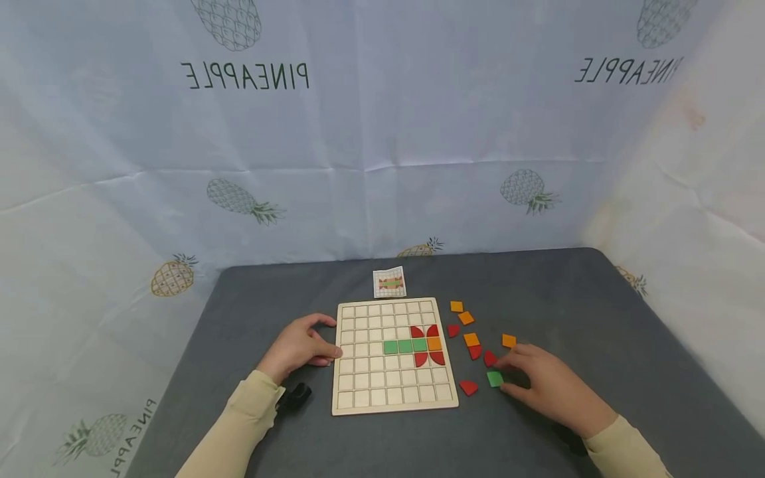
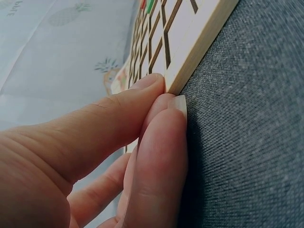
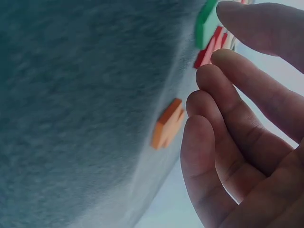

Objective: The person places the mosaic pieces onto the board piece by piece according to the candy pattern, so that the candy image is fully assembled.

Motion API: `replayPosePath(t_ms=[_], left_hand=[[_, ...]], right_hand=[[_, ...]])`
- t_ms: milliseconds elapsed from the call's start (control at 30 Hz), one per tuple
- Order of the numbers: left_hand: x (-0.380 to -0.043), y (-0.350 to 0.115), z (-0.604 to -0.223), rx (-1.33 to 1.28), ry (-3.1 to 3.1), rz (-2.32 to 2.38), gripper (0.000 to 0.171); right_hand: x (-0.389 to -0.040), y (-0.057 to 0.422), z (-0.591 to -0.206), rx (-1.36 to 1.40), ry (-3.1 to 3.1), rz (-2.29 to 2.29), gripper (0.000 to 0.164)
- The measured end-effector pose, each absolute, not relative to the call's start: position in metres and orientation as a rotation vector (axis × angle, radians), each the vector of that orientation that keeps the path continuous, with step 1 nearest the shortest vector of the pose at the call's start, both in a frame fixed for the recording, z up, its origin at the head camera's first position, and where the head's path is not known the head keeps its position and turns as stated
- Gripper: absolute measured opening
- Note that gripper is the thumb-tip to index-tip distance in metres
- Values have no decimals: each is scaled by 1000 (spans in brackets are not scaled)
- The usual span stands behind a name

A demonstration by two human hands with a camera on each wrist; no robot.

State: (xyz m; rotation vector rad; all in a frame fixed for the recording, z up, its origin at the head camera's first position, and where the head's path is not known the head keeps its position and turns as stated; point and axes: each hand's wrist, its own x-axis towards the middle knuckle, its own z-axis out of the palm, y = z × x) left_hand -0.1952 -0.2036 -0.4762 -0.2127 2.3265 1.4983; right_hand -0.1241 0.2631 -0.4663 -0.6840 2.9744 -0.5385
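A square wooden grid board (image 1: pixel 361 382) lies flat on the table. My left hand (image 1: pixel 297 346) pinches its left edge; the left wrist view shows the thumb on the top face and fingertips at the side. Green square tiles (image 1: pixel 405 346) form a row on the board, ending at an orange square (image 1: pixel 433 343), with red quarter-round tiles (image 1: pixel 437 358) above and below. My right hand (image 1: pixel 550 385) is over the loose pieces, thumb and index finger apart beside a loose green square (image 1: pixel 495 379). A loose red tile (image 1: pixel 490 359) lies by the index fingertip.
Loose orange squares (image 1: pixel 465 318) and red tiles (image 1: pixel 469 388) are scattered right of the board. A small printed pattern card (image 1: pixel 389 283) lies behind it. Dark grey cloth covers the table (image 1: pixel 287 289), with a pineapple-print curtain (image 1: pixel 370 133) behind.
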Motion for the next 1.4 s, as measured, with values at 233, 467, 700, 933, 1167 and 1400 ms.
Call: replayPosePath(t_ms=[233, 467, 700, 933, 1167, 1400], left_hand=[[-194, -204, -479, -220, 2318, 1504, 69], [-195, -204, -478, -210, 2317, 1516, 69], [-193, -204, -476, -206, 2325, 1510, 69], [-193, -204, -476, -210, 2328, 1506, 70], [-193, -206, -476, -230, 2339, 1509, 69], [-193, -205, -477, -203, 2334, 1520, 67]], right_hand=[[-124, 265, -470, -635, 2974, -503, 30], [-126, 262, -471, -621, 2962, -520, 26], [-128, 261, -470, -634, 2939, -542, 23], [-141, 247, -466, -666, 2948, -608, 22], [-168, 204, -456, -762, 2910, -728, 20], [-193, 148, -455, -817, 2831, -793, 17]])
